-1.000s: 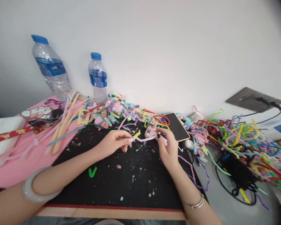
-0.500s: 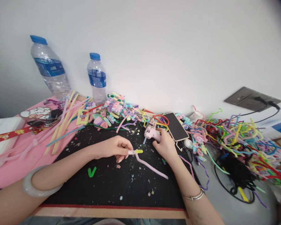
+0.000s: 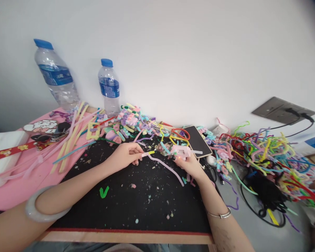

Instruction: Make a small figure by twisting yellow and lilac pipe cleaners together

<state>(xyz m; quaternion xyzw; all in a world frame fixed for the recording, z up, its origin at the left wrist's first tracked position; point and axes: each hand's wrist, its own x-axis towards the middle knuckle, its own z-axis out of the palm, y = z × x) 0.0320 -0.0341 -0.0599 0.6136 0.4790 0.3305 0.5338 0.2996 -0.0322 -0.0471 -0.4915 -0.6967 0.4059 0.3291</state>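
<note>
Over the black mat, my left hand pinches the end of a pale pink pipe cleaner, which has a short yellow-green piece at its held end. The pipe cleaner's free length slants down to the right. My right hand is wrapped round a small pink glue gun, whose nozzle side points left toward the yellow-green piece, with a gap between them. A clear stick juts from the gun's right end. A green V-shaped piece lies on the mat at the lower left.
Two bottles stand by the wall. Heaped pipe cleaners line the mat's back edge. A phone lies behind my right hand. At the right are a tangled pile, a black cable bundle and a wall socket.
My right hand has lifted and turned the glue gun, which now lies level with its stick pointing right. My left hand has moved up slightly with the pink pipe cleaner.
</note>
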